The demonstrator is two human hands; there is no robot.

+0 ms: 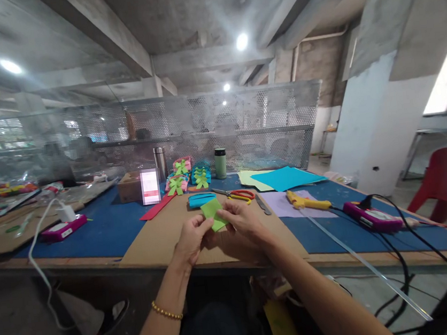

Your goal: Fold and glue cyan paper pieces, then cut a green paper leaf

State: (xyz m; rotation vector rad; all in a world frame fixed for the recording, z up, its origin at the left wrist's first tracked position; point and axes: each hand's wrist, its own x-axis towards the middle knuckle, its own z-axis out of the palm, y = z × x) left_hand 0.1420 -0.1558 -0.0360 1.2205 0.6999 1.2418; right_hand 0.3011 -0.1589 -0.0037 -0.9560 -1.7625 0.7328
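Note:
Both hands pinch a small light-green piece of foam or paper (213, 211) above a sheet of brown cardboard (155, 245). My left hand (193, 238) grips its lower left side, thumb on top. My right hand (242, 220) has hold of its right edge. Just behind it lies a folded blue piece (197, 201). Scissors with red and yellow handles (243, 195) rest behind my right hand, and a grey blade-like tool (263, 205) lies to their right.
A yellow glue gun (308, 201) lies on a lilac sheet (271, 199) at right, near a purple power strip (370, 218). Behind stand a green bottle (221, 165), a steel flask (160, 164) and small bow-trimmed items (201, 176). Blue sheets (289, 177) and a red strip (157, 207) lie around.

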